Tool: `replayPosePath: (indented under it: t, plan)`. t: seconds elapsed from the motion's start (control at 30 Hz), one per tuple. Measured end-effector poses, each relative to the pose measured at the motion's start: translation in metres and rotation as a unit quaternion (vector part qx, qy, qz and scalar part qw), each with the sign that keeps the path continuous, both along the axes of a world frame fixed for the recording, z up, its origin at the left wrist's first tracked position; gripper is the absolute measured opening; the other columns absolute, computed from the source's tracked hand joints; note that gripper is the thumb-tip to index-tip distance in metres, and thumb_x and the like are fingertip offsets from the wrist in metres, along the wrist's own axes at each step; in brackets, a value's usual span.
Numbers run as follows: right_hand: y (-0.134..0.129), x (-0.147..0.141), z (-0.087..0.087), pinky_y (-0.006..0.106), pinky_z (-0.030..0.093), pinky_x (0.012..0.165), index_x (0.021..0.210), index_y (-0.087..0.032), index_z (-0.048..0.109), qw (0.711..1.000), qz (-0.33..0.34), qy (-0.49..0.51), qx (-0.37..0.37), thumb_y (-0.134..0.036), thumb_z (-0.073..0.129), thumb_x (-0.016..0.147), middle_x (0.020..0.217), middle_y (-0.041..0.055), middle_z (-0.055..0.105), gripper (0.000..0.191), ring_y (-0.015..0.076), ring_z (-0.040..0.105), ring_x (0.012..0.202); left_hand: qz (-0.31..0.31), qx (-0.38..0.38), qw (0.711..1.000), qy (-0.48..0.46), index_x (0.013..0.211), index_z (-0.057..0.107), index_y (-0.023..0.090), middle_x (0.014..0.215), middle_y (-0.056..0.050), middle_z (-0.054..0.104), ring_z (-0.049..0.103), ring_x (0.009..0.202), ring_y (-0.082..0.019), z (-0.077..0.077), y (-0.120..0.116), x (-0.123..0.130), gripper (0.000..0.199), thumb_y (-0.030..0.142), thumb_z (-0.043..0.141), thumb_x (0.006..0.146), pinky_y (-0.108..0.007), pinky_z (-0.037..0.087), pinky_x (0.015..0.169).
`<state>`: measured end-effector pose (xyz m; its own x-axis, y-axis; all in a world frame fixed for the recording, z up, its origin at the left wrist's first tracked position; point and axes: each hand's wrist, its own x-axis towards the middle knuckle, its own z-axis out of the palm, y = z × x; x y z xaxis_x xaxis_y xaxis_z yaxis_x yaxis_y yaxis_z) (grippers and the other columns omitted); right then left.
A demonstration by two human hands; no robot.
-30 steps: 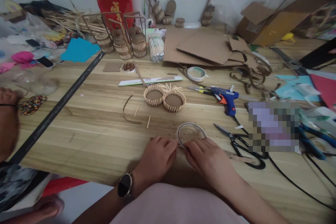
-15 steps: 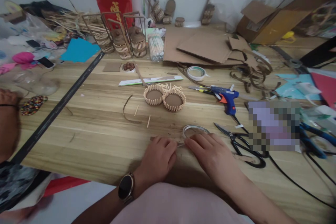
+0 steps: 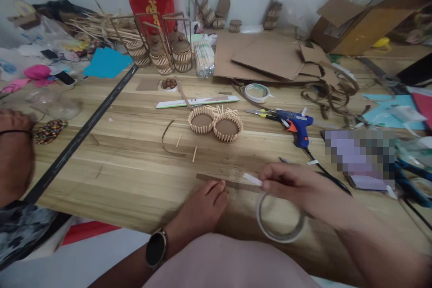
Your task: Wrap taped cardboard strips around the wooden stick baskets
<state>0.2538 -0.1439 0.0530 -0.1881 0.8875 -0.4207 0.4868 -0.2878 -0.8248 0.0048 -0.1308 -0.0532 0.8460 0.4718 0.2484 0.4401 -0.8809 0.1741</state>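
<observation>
My right hand (image 3: pixel 286 184), fingers pinched, is raised a little over the table at the near right. From it hangs a roll of tape (image 3: pixel 259 218), tilted, with a short white end (image 3: pixel 251 179) sticking out past the fingertips. A narrow brown cardboard strip (image 3: pixel 243 185) lies flat near the table's front edge. My left hand (image 3: pixel 207 200) rests on this strip, fingers close together and pressing it down. Behind my right hand the black scissors (image 3: pixel 282 160) are mostly hidden. Farther off stand two round cardboard trays (image 3: pixel 201 121) edged with short wooden sticks.
A blue glue gun (image 3: pixel 297 123) lies right of the trays, its cord running toward me. Behind are a second tape roll (image 3: pixel 256 92), cardboard sheets (image 3: pixel 266 60) and small stick baskets (image 3: pixel 182 51). Another person's arm (image 3: pixel 15 162) rests at the left.
My right hand has lifted and moved right, taking the tape roll off the table with its white end showing. My left hand stays at the strip. The view has shifted slightly.
</observation>
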Motion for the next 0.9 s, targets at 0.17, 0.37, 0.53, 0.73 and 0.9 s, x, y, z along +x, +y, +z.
replayPosePath:
  t: [0.17,0.37,0.53,0.73,0.9]
  plan:
    - [0.021,-0.024,-0.051,0.024,0.035,0.053,0.075,-0.02,0.059,0.993,-0.017,0.099,-0.068,-0.058,0.062,0.075,0.063,-0.0056,0.048,0.038,0.0104,0.044,0.056,-0.002,0.022,0.999,-0.028,0.097,0.065,0.01,0.114,-0.016,0.069,0.062,0.107,-0.024,0.003,0.0,-0.004,0.024,0.014,0.041,0.098,-0.038,0.054,0.094]
    - [0.017,-0.02,-0.058,0.026,0.044,0.065,0.076,-0.02,0.059,0.99,-0.027,0.119,-0.068,-0.053,0.064,0.076,0.07,-0.0037,0.054,0.034,0.0125,0.053,0.065,0.021,-0.01,0.998,-0.057,0.09,0.064,0.013,0.094,-0.01,0.07,0.061,0.09,-0.021,0.009,0.001,-0.014,0.025,0.011,0.04,0.098,-0.036,0.055,0.084]
    - [0.016,-0.02,-0.06,0.028,0.048,0.071,0.077,-0.02,0.06,0.988,-0.033,0.138,-0.067,-0.051,0.065,0.077,0.073,-0.0029,0.055,0.031,0.0138,0.055,0.071,0.139,-0.085,0.986,0.019,0.097,0.063,0.015,0.092,-0.008,0.066,0.059,0.085,-0.023,0.024,0.008,-0.007,0.019,0.012,0.044,0.097,-0.039,0.053,0.078]
    - [0.015,-0.021,-0.066,0.028,0.048,0.071,0.075,-0.021,0.059,0.987,-0.042,0.142,-0.054,-0.051,0.066,0.077,0.071,-0.0034,0.054,0.031,0.0137,0.055,0.071,0.154,-0.121,0.972,0.129,0.087,0.063,0.014,0.088,-0.008,0.062,0.059,0.086,-0.024,0.035,0.02,0.007,0.021,0.006,0.046,0.095,-0.038,0.053,0.078]
    - [0.015,-0.02,-0.073,0.026,0.046,0.065,0.073,-0.021,0.059,0.988,-0.049,0.141,-0.047,-0.056,0.07,0.072,0.067,-0.003,0.055,0.036,0.0134,0.053,0.066,0.192,-0.115,0.956,0.191,0.086,0.063,0.014,0.09,-0.01,0.064,0.061,0.087,-0.026,0.038,0.023,0.011,0.023,0.003,0.044,0.095,-0.04,0.053,0.076]
